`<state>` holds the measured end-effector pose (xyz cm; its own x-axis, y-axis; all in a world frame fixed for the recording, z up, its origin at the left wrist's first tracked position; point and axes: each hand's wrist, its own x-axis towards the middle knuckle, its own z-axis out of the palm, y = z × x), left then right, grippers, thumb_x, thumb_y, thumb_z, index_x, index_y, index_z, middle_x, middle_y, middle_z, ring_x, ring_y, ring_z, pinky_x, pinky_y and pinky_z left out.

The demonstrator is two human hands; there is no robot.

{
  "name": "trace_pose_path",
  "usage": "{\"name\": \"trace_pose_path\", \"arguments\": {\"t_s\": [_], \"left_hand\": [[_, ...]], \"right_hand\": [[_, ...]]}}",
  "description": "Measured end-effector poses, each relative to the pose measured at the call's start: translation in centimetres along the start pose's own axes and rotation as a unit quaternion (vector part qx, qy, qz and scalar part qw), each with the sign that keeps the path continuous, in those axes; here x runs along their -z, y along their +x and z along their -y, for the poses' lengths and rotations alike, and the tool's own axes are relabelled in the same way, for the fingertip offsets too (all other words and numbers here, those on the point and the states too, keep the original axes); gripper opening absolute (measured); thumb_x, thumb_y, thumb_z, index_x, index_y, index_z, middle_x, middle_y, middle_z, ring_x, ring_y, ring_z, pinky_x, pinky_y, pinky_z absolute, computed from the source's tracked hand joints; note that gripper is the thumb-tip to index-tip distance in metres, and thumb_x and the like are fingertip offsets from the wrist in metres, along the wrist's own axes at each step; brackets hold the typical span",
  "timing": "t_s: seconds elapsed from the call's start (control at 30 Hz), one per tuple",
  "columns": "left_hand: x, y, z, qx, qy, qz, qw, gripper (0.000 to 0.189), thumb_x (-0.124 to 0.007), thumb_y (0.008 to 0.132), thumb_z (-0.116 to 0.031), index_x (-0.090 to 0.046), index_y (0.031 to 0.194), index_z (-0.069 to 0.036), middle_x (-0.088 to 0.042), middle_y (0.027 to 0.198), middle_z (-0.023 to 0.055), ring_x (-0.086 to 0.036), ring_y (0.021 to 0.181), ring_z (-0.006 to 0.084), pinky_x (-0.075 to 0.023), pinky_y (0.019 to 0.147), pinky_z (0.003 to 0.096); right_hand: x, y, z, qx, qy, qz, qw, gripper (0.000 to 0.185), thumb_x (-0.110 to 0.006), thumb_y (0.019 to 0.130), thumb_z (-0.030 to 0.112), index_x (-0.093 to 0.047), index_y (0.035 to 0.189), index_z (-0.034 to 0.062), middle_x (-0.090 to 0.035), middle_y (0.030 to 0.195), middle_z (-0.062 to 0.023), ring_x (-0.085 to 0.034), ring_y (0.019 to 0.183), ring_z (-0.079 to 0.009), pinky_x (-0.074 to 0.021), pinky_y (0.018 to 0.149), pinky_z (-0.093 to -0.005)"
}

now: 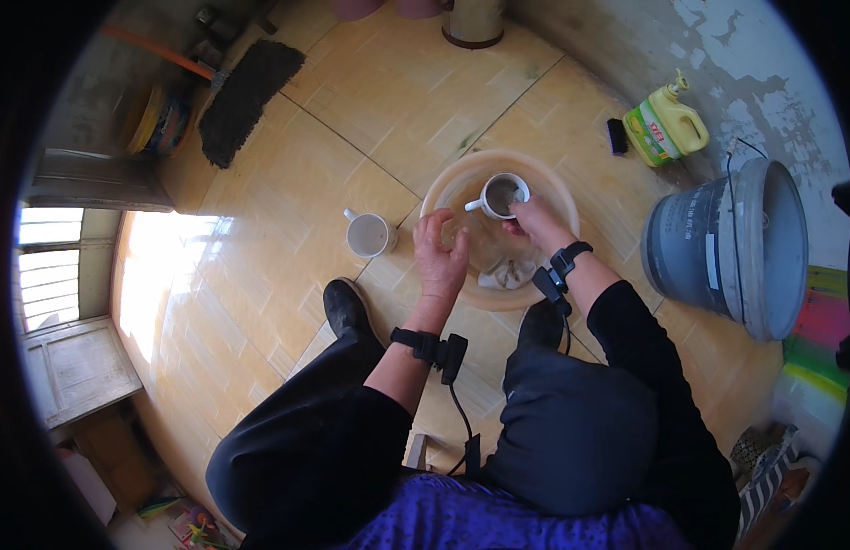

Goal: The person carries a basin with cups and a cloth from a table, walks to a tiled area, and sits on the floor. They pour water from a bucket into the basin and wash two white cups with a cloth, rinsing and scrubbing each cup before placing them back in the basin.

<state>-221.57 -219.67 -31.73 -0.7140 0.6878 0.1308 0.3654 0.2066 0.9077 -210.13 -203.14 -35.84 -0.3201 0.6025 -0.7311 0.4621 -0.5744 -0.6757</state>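
A wide plastic basin (569, 185) of cloudy water stands on the floor before me. My right hand (538, 223) grips the right side of a white mug (483, 204) over the basin. The mug's handle points left, and murky liquid shows inside. At the basin's left rim, my left hand (440, 258) is held with its fingers apart and nothing in them. A whitish object (509, 275) lies in the water near the basin's front; I cannot tell what it is. Left of the basin, a second white mug (370, 234) stands upright on the tiles, its handle away from me.
A grey bucket (686, 240) lies tilted at the right. Behind it are a yellow detergent bottle (666, 130) with a pump and a black-bristled brush (617, 137). A dark mat (249, 103) lies at the far left. My boots (346, 309) flank the basin's near side.
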Motion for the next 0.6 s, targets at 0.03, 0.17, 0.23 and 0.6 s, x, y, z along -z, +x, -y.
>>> {"name": "trace_pose_path", "arguments": {"t_s": [0.03,0.17,0.23,0.6], "left_hand": [[-0.8,-0.1,-0.3,0.058,-0.059,0.025,0.996,0.039,-0.073,0.078,-0.013,-0.057,0.113,-0.005,-0.057,0.12,0.0116,-0.051,0.115,0.0301,-0.0403,0.099,0.0398],[-2.7,-0.4,-0.9,0.243,-0.258,0.044,0.934,0.067,-0.078,0.079,-0.025,-0.044,0.13,0.002,-0.049,0.131,0.0186,-0.046,0.125,0.0298,-0.0356,0.106,0.0385],[-2.8,-0.2,-1.3,0.266,-0.307,0.075,0.911,0.088,-0.081,0.076,-0.03,-0.03,0.14,0.003,-0.044,0.135,0.0208,-0.044,0.127,0.0291,-0.0347,0.107,0.0378],[-1.2,-0.6,-2.4,0.342,-0.424,0.082,0.835,0.071,-0.072,0.072,-0.011,-0.038,0.134,-0.01,-0.054,0.114,0.0066,-0.06,0.097,0.0195,-0.0544,0.074,0.0351]], "right_hand": [[0.2,-0.3,-0.1,-0.002,0.016,0.003,1.0,0.017,-0.047,0.089,0.007,-0.059,0.094,-0.0042,-0.065,0.072,-0.0124,-0.061,0.053,-0.0167,-0.0517,0.047,-0.0289],[0.9,-2.5,0.1,0.0,0.03,0.035,0.999,0.018,-0.047,0.09,0.011,-0.061,0.094,0.0,-0.065,0.072,-0.0093,-0.059,0.052,-0.0132,-0.0499,0.047,-0.0266],[1.0,-4.1,0.4,0.011,0.043,0.054,0.998,0.019,-0.047,0.09,0.013,-0.062,0.093,0.0013,-0.066,0.072,-0.0083,-0.059,0.052,-0.0118,-0.0499,0.048,-0.0259],[0.1,-8.3,1.0,0.042,-0.138,0.145,0.979,0.025,-0.048,0.092,0.019,-0.061,0.099,0.0002,-0.068,0.078,-0.0106,-0.065,0.06,-0.0175,-0.0532,0.052,-0.0295]]}}
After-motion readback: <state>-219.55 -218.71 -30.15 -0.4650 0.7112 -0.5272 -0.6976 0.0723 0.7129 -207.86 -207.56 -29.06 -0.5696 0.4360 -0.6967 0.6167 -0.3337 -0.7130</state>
